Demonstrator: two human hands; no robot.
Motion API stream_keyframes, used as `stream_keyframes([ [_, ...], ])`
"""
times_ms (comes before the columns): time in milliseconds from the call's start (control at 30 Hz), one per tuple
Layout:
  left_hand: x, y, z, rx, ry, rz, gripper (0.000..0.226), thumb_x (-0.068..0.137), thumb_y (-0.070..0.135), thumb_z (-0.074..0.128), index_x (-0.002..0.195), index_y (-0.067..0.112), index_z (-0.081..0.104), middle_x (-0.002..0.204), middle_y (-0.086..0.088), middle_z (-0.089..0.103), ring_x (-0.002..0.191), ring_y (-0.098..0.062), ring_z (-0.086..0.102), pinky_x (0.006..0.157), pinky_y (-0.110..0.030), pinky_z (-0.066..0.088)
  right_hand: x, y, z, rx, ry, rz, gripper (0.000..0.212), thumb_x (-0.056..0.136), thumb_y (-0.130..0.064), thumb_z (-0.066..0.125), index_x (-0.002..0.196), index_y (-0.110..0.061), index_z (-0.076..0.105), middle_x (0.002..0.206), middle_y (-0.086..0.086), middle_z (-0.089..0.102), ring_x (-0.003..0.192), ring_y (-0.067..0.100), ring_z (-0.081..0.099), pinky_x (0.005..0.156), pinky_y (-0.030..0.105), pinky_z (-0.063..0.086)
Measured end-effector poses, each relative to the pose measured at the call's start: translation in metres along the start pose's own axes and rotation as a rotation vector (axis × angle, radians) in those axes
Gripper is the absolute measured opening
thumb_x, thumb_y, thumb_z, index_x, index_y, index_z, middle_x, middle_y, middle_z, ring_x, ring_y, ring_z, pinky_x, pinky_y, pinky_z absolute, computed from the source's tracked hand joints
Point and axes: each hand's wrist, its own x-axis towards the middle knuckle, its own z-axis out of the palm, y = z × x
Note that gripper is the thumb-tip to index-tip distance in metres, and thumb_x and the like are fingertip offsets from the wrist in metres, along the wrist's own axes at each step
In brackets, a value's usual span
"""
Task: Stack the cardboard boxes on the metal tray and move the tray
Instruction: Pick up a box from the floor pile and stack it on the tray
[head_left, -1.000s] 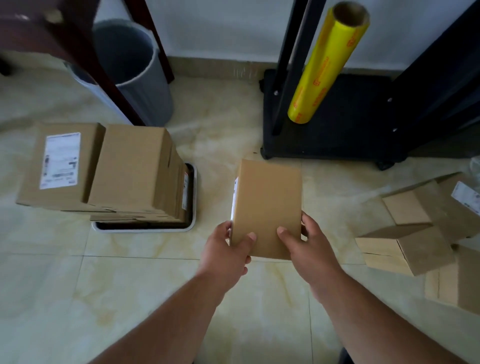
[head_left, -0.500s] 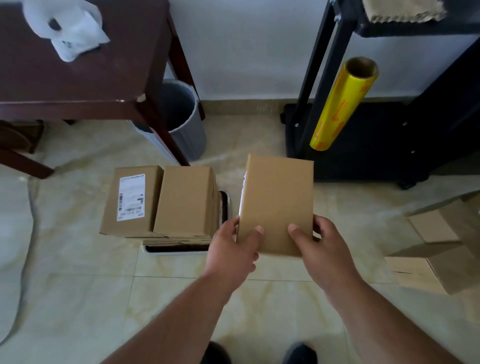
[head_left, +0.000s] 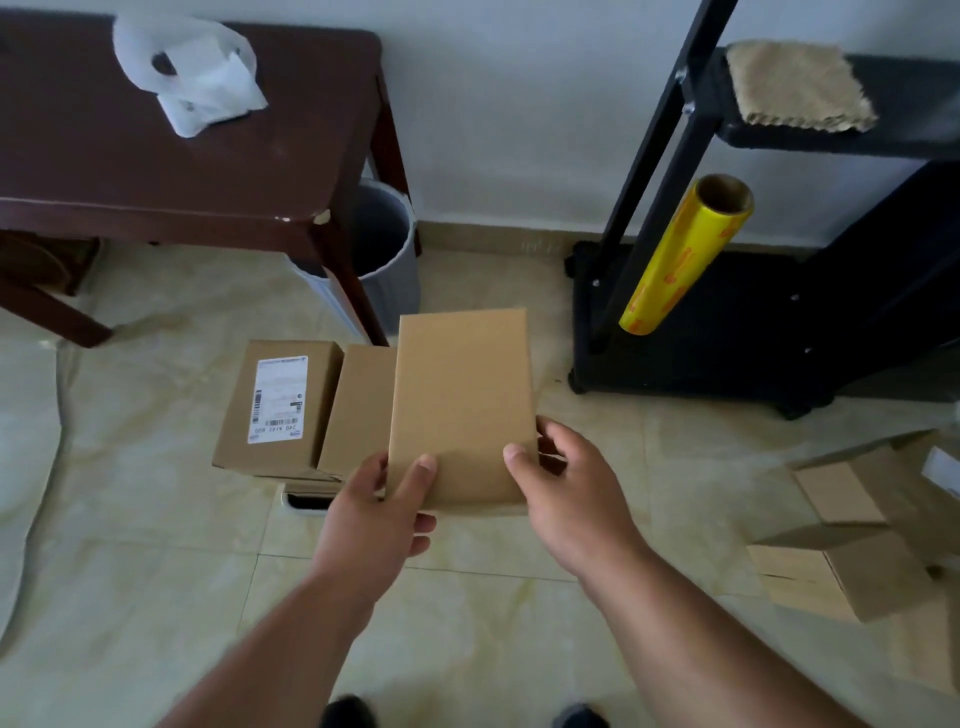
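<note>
I hold a plain brown cardboard box in the air with both hands. My left hand grips its near left corner, thumb on top. My right hand grips its near right corner, thumb on top. Below and to the left, a stack of cardboard boxes sits on the metal tray, of which only a white corner shows. On top of the stack lie a box with a white shipping label and a plain box beside it. The held box overlaps the stack's right side.
A dark wooden table with a white plastic bag stands at the back left, a grey bin under it. A black rack with a yellow film roll stands right. Loose boxes lie on the floor at right.
The held box has moved left, toward the stack on the tray, and now overlaps its right side. The view has tilted up, showing more of the table and rack.
</note>
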Motion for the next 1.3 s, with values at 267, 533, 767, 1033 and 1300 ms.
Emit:
stream_keyframes([
  [267,0.025,0.005,-0.071,0.046,0.07,0.0,0.032,0.095,0.044,0.068,0.119,0.023,0.066,0.101,-0.002,0.071,0.076,-0.02,0.075,0.071,-0.038,0.065,-0.006,-0.04,0.062,0.11,-0.014,-0.002,0.018,0.096,-0.046,0.06,0.112,-0.037,0.057,0.107,-0.018,0.065,0.095,-0.002,0.061,0.08,0.026,0.052],
  [533,0.059,0.017,-0.147,0.062,0.112,0.006,0.044,0.094,0.048,0.068,0.127,0.02,0.058,0.115,-0.002,0.069,0.084,-0.022,0.077,0.073,-0.037,0.064,0.006,-0.082,0.129,0.078,-0.052,-0.031,0.03,0.099,-0.042,0.057,0.124,-0.029,0.065,0.109,-0.016,0.068,0.096,0.003,0.064,0.083,0.026,0.052],
  [767,0.093,0.028,-0.204,0.076,0.112,0.005,0.036,0.096,0.045,0.067,0.121,0.019,0.062,0.107,-0.003,0.072,0.088,-0.023,0.075,0.079,-0.04,0.064,0.027,-0.114,0.18,0.05,-0.125,-0.018,0.031,0.099,-0.041,0.057,0.123,-0.025,0.068,0.088,-0.013,0.066,0.066,0.005,0.06,0.061,0.02,0.042],
  [1033,0.133,0.021,-0.239,0.08,0.105,-0.032,0.041,0.094,0.049,0.069,0.125,0.022,0.065,0.109,0.0,0.073,0.091,-0.021,0.076,0.081,-0.042,0.065,0.049,-0.128,0.223,0.018,-0.161,0.002,0.023,0.098,-0.035,0.062,0.117,-0.025,0.071,0.101,-0.007,0.074,0.089,0.011,0.07,0.079,0.026,0.054],
  [1300,0.152,0.001,-0.25,0.086,0.074,-0.07,0.048,0.096,0.049,0.067,0.136,0.022,0.062,0.114,0.002,0.07,0.095,-0.019,0.075,0.079,-0.038,0.064,0.06,-0.117,0.246,-0.041,-0.172,0.026,0.036,0.098,-0.034,0.063,0.132,-0.022,0.065,0.113,-0.008,0.071,0.094,0.009,0.066,0.073,0.019,0.046],
])
